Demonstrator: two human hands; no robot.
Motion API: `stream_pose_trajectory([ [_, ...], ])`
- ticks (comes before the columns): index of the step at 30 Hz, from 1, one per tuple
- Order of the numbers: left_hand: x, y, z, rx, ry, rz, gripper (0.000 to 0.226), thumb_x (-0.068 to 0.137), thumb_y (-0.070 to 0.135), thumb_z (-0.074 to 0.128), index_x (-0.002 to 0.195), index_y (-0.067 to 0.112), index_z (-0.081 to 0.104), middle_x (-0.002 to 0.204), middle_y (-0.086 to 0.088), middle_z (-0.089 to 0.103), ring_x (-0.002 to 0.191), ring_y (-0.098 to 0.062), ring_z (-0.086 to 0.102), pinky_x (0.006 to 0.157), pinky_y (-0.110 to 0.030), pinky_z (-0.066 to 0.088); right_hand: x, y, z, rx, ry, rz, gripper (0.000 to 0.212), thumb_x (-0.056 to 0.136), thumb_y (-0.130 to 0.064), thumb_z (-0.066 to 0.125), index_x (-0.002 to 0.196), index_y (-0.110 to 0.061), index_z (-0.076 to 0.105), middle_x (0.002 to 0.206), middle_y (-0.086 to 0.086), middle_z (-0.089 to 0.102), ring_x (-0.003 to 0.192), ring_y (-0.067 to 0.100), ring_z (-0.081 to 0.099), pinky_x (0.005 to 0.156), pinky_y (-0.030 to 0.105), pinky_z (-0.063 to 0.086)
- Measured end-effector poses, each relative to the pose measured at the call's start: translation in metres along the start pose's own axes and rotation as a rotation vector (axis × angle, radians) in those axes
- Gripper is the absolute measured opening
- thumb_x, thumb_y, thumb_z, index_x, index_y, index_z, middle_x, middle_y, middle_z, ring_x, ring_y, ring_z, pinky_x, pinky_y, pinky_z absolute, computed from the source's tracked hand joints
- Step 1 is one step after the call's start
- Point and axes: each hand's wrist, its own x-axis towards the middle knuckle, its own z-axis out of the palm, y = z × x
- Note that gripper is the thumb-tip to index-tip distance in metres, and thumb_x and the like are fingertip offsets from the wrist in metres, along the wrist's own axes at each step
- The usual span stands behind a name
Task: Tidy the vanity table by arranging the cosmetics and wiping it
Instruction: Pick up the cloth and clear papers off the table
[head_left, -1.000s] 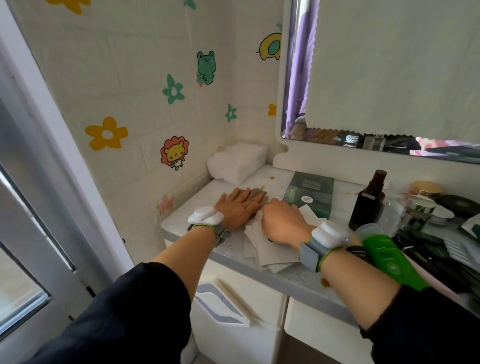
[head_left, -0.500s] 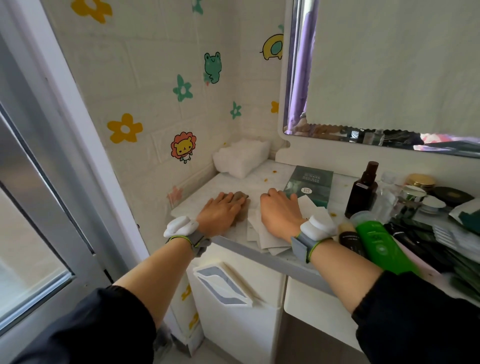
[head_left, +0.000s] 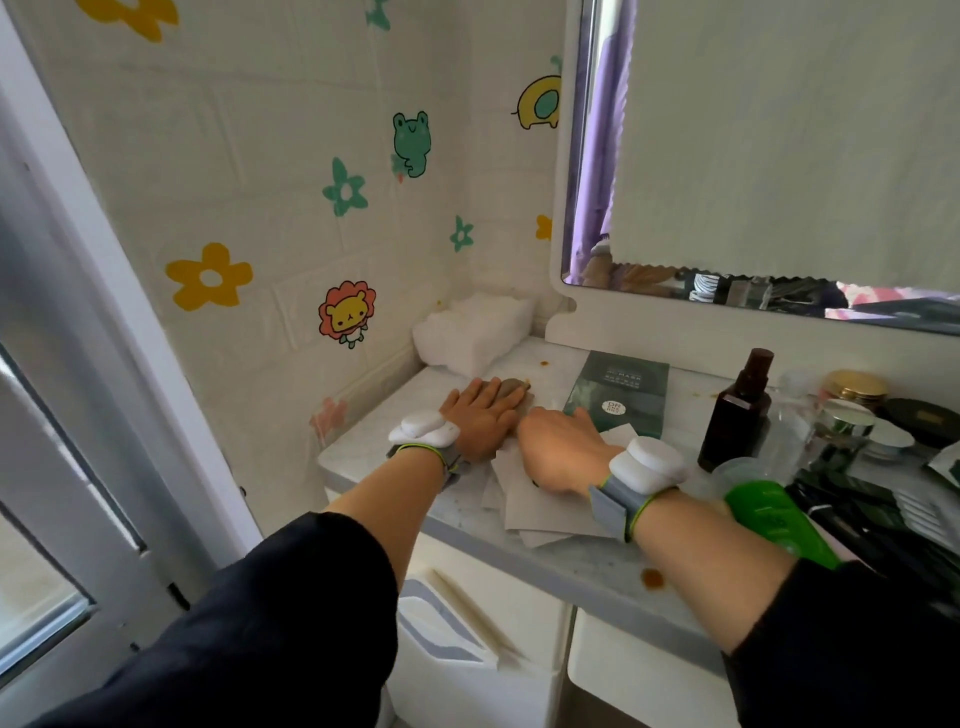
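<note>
Our left hand (head_left: 480, 418) hides most of a grey-brown cloth (head_left: 514, 387) at the back left of the tabletop (head_left: 571, 569); the cosmetics (head_left: 857, 514) on the right are cut off. The dark green box (head_left: 618, 395) reads "MASK"; its smaller print is illegible. The left fingers lie flat, pressing the cloth. Our right hand (head_left: 558, 452) rests on white sheets (head_left: 540, 514); we cannot tell whether its fingers grip
</note>
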Motion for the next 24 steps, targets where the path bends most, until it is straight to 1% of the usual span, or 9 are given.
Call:
stream_pose_trajectory([
  [3, 0.012, 0.003, -0.003, 0.027, -0.007, 0.011, 0.074, 0.100, 0.029, 0.044, 0.152, 0.030, -0.008, 0.161, -0.007, -0.010, 0.148, -0.032, -0.007, 0.117, -0.051, 0.006, 0.004, 0.000, 0.001, -0.004, 0.015, -0.012, 0.030, 0.091, -0.005, 0.045, 0.120, -0.003, 0.053, 0.127, 0.013, 0.051, 0.120, 0.031, 0.048, 0.104, 0.042, 0.027],
  [5, 0.012, 0.004, -0.002, 0.003, -0.011, 0.013, 0.077, 0.099, 0.030, 0.047, 0.152, 0.031, -0.009, 0.161, -0.006, -0.010, 0.148, -0.031, -0.008, 0.118, -0.050, 0.005, 0.005, -0.002, 0.001, -0.011, 0.022, -0.005, 0.032, 0.092, -0.005, 0.045, 0.123, -0.002, 0.052, 0.129, 0.014, 0.050, 0.121, 0.032, 0.048, 0.105, 0.043, 0.027],
  [7, 0.007, 0.005, -0.003, -0.034, -0.003, 0.001, 0.071, 0.100, 0.030, 0.040, 0.152, 0.031, -0.008, 0.161, -0.005, -0.010, 0.148, -0.029, -0.008, 0.119, -0.049, 0.003, 0.006, -0.003, 0.003, -0.022, 0.042, 0.004, 0.033, 0.092, -0.006, 0.044, 0.124, -0.003, 0.052, 0.129, 0.014, 0.051, 0.120, 0.032, 0.049, 0.105, 0.043, 0.027],
  [10, -0.005, 0.001, -0.001, -0.069, 0.004, -0.018, 0.063, 0.102, 0.032, 0.031, 0.152, 0.032, -0.008, 0.161, -0.003, -0.010, 0.148, -0.027, -0.009, 0.119, -0.049, 0.002, 0.005, -0.006, 0.003, -0.034, 0.050, -0.007, 0.030, 0.093, -0.007, 0.042, 0.121, -0.005, 0.054, 0.127, 0.015, 0.051, 0.119, 0.034, 0.048, 0.105, 0.045, 0.026],
  [15, -0.039, -0.027, 0.016, -0.165, 0.049, -0.134, 0.051, 0.102, 0.046, 0.009, 0.151, 0.041, -0.005, 0.161, 0.007, -0.008, 0.149, -0.020, -0.007, 0.119, -0.046, -0.001, 0.002, -0.011, 0.000, -0.086, 0.023, -0.010, 0.029, 0.092, -0.005, 0.042, 0.118, -0.006, 0.054, 0.123, 0.016, 0.049, 0.115, 0.036, 0.050, 0.104, 0.046, 0.029],
  [18, -0.057, -0.043, 0.021, -0.170, 0.055, -0.223, 0.052, 0.101, 0.047, 0.008, 0.151, 0.041, -0.005, 0.161, 0.007, -0.008, 0.149, -0.021, -0.007, 0.119, -0.045, -0.001, 0.004, -0.010, 0.002, -0.056, 0.018, 0.002, 0.026, 0.090, -0.003, 0.043, 0.112, -0.005, 0.056, 0.119, 0.016, 0.050, 0.111, 0.036, 0.051, 0.101, 0.046, 0.032],
  [21, -0.071, -0.045, 0.022, -0.189, 0.077, -0.334, 0.054, 0.102, 0.045, 0.011, 0.153, 0.034, -0.002, 0.162, 0.003, -0.007, 0.149, -0.023, -0.006, 0.119, -0.044, 0.000, 0.001, -0.009, 0.001, -0.021, 0.023, 0.016, 0.025, 0.091, -0.004, 0.041, 0.112, -0.006, 0.056, 0.120, 0.015, 0.050, 0.111, 0.035, 0.052, 0.101, 0.045, 0.033],
  [24, -0.077, -0.034, 0.023, -0.184, 0.087, -0.348, 0.055, 0.102, 0.044, 0.011, 0.154, 0.029, -0.001, 0.162, 0.003, -0.007, 0.149, -0.024, -0.006, 0.120, -0.044, 0.000, 0.001, -0.009, 0.002, -0.015, 0.035, 0.023, 0.026, 0.092, -0.005, 0.041, 0.112, -0.006, 0.057, 0.121, 0.015, 0.051, 0.112, 0.035, 0.052, 0.101, 0.045, 0.033],
])
